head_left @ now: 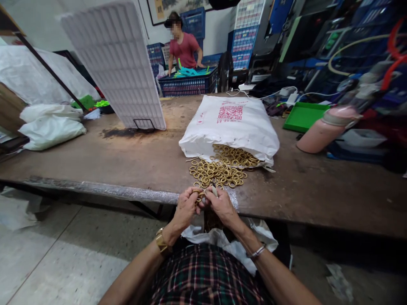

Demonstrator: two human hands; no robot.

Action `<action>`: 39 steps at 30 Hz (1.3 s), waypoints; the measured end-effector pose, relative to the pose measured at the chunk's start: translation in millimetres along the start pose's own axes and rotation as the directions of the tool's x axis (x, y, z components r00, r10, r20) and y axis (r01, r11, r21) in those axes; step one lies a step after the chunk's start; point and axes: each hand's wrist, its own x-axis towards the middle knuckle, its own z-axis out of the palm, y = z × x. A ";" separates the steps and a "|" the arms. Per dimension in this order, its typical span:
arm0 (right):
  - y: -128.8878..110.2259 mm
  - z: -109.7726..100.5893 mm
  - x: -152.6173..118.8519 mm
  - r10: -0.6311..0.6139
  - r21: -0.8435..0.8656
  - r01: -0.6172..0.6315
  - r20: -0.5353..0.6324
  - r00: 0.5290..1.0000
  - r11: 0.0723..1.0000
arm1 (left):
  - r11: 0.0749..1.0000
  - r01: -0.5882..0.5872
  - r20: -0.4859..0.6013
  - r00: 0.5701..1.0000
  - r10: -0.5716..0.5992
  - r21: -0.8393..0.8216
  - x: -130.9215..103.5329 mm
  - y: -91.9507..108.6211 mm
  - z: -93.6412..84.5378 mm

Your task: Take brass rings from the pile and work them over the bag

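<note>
Gold-coloured rings [218,173] lie in a loose pile near the table's front edge, spilling from the mouth of a white sack [233,123] with red print. Just in front of the pile, my left hand [187,205] is closed on one or more of the rings, held between thumb and fingers. Close beside it, my right hand [222,205] is closed on a small tool [214,190] with a pale handle and a dark tip, pointing up and away. The fingertips of both hands almost meet, and what lies between them is partly hidden.
A tall white ribbed panel [117,63] stands on the brown table [143,159] at the left, with white bags [52,125] beyond. On the right are a pink bottle [326,129] and a green tray [305,117]. Across the table, a person [184,46] stands behind a blue crate [187,86].
</note>
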 end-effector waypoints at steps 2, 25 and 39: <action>1.0 1.6 -2.3 -0.022 -0.037 0.022 -0.008 1.000 0.999 | 0.998 0.050 0.043 0.998 -0.048 -0.035 -1.5 -1.1 -3.5; 7.3 13.2 -7.9 -0.201 -0.526 0.161 -0.018 0.979 0.835 | 0.865 0.288 0.091 0.957 -0.275 -0.412 -7.3 0.9 -19.8; 1.0 16.3 -12.4 -0.080 -0.829 0.206 0.193 0.978 0.519 | 0.859 0.255 0.053 0.964 -0.259 -0.444 -2.6 -7.6 -10.4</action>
